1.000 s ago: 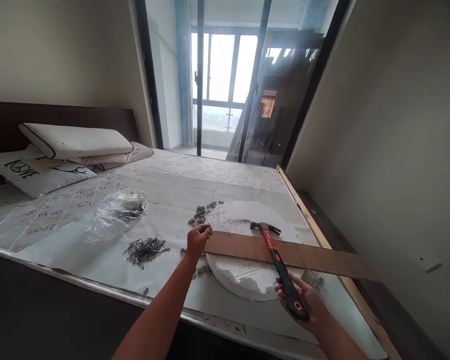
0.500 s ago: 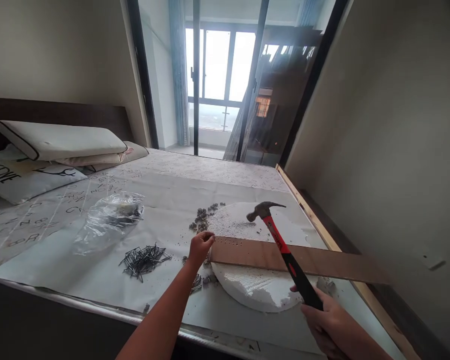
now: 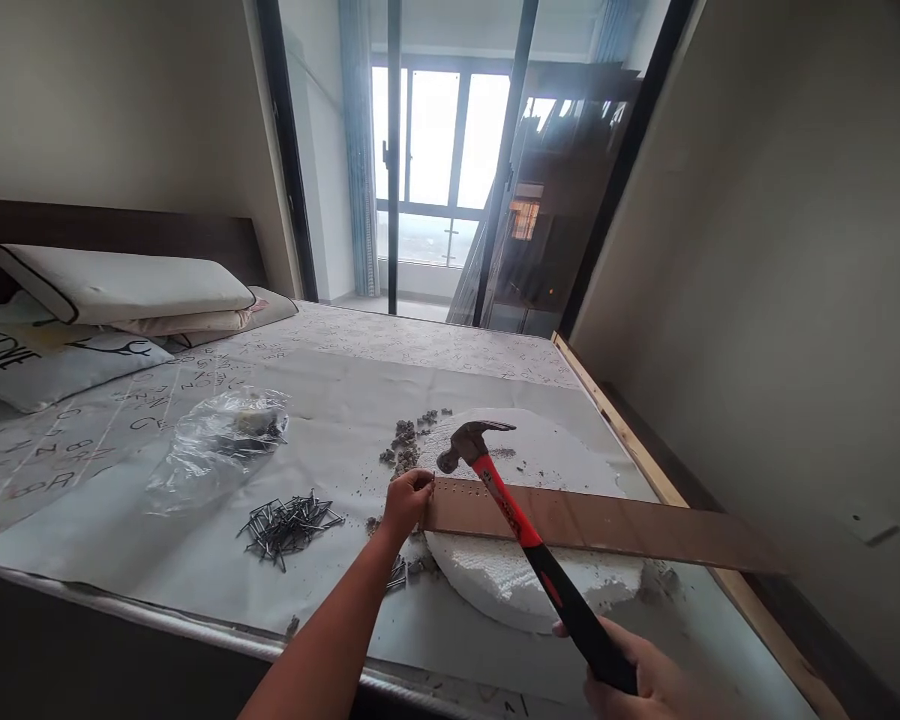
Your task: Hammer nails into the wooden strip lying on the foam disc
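My left hand (image 3: 406, 497) is pinched at the left end of a long brown wooden board (image 3: 615, 530), its fingertips closed on something too small to see clearly. The board lies across a round white foam slab (image 3: 525, 580) on the paper-covered bed. My right hand (image 3: 649, 680) grips the black end of a red-and-black claw hammer (image 3: 517, 530). The hammer's steel head (image 3: 465, 442) hangs just above the board's left end, close to my left fingers.
A heap of loose nails (image 3: 289, 520) lies left of my left hand, with a crumpled clear plastic bag (image 3: 221, 435) behind it. Grey crumbs (image 3: 405, 440) are scattered by the foam. Pillows (image 3: 120, 285) lie at the far left. A wall runs along the right side.
The hammer was lifted off the board and its head swung left, ending above the board's left end beside my left fingers. My left hand stayed at the board's end.
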A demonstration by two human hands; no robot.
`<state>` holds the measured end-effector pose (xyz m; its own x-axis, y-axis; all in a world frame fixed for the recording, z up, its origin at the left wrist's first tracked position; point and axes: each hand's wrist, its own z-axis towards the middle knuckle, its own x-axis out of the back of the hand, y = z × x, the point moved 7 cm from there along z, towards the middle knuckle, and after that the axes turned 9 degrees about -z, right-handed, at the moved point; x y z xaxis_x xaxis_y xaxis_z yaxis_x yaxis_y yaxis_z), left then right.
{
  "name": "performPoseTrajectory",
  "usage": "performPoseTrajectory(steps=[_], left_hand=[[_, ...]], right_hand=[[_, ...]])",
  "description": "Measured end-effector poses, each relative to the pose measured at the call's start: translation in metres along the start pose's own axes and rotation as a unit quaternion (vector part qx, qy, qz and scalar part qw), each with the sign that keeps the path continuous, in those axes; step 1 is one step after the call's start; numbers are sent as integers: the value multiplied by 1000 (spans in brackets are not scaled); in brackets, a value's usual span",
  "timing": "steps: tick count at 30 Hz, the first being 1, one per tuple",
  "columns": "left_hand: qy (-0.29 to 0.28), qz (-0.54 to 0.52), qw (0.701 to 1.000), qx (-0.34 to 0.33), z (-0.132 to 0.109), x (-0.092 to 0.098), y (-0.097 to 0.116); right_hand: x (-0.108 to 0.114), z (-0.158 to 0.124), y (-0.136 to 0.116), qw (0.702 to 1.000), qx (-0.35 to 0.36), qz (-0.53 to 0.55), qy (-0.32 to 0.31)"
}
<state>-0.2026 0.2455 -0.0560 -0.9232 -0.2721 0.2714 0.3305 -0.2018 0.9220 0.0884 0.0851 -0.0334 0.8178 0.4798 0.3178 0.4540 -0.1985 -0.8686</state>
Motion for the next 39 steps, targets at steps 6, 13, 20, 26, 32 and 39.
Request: performPoseTrajectory(steps=[6,13,20,26,32,39], left_hand=[[5,12,1000,12,-1,2,-2],[-10,9,1000,12,1,0,-2],[-3,3,1000,9,1,-1,-6],[-1,-5,1000,11,-1,-2,-7],[2,7,1000,28,-4,-2,-8],[9,9,1000,28,-6,-2,-5]], right_hand=[[2,-7,-18,1000,-24,-16,-6],[-1,-3,-41,997,-16,-69,-11],[-2,5,-60,994,-17,-107,-4],[8,7,-83,974,69,-204,67],[-1,17,-79,971,62,-227,34],[4,11,-93,962,75,-257,50]])
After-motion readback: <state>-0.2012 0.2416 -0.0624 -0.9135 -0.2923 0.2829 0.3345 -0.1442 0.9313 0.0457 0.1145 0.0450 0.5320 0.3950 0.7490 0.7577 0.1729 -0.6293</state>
